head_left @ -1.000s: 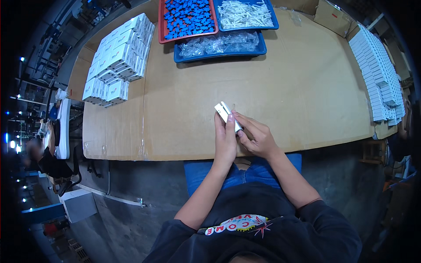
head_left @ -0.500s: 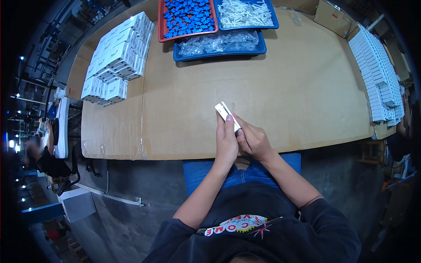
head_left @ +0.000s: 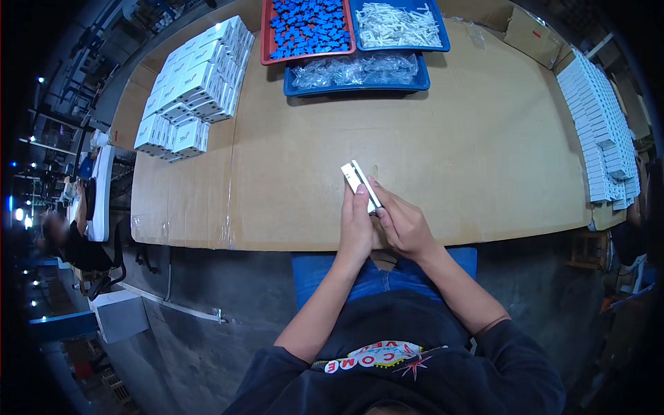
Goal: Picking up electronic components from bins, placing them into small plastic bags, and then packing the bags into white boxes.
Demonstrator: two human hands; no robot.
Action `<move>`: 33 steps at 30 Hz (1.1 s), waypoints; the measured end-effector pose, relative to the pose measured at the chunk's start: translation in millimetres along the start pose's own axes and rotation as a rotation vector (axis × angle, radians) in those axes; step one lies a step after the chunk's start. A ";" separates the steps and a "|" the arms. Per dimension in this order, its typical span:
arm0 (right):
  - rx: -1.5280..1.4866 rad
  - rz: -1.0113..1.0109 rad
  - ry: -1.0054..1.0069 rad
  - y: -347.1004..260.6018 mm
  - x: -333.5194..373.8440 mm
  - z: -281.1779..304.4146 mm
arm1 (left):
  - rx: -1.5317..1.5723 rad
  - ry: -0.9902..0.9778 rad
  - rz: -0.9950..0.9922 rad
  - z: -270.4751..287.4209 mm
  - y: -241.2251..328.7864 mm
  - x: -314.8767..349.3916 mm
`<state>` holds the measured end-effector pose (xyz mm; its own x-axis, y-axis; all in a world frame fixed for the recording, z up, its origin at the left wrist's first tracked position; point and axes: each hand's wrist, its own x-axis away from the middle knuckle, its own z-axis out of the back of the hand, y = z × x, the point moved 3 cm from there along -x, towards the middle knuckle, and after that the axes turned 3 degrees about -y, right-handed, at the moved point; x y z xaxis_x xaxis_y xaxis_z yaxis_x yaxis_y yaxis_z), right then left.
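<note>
Above the table's near edge, my left hand is closed round a small white box, its thumb lying along the face. My right hand is closed on the right side of the same box, its fingers against a thin white panel that stands slightly apart from the body. A narrow dark gap runs between panel and body. The box tilts, its far end pointing away and to the left. My palms and fingers hide its lower end, so whether the panel is a lid or a separate part cannot be made out.
Stacked white boxes stand at the left of the cardboard-covered table, and more line the right edge. At the back are a red tray of blue pieces, a blue tray of white sticks and another blue tray of clear plastic bags.
The gap between the thin panel and the box body looks a little wider. My right hand has shifted slightly to the right; the whole view has moved a little too.
</note>
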<state>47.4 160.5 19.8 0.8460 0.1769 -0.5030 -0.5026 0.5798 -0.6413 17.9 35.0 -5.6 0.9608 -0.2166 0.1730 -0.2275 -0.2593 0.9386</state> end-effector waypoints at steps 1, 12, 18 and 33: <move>-0.090 -0.011 -0.059 0.8 -3.9 4.3 | -0.012 -0.009 -0.022 3.0 2.4 -2.7; -1.001 -0.826 -0.136 17.6 -9.1 22.7 | -0.219 -0.355 -0.349 -4.7 25.6 -1.0; -0.924 -0.531 0.043 18.3 -5.7 15.0 | -0.004 -0.249 -0.153 0.5 13.5 -6.2; -0.277 -0.076 0.139 -7.4 0.8 -3.2 | -0.013 -0.151 -0.333 -13.5 12.9 9.0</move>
<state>51.2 153.8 22.3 0.8599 0.0197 -0.5100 -0.4846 0.3455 -0.8037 25.7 42.4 12.1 0.9474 -0.2594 -0.1875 0.0964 -0.3271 0.9400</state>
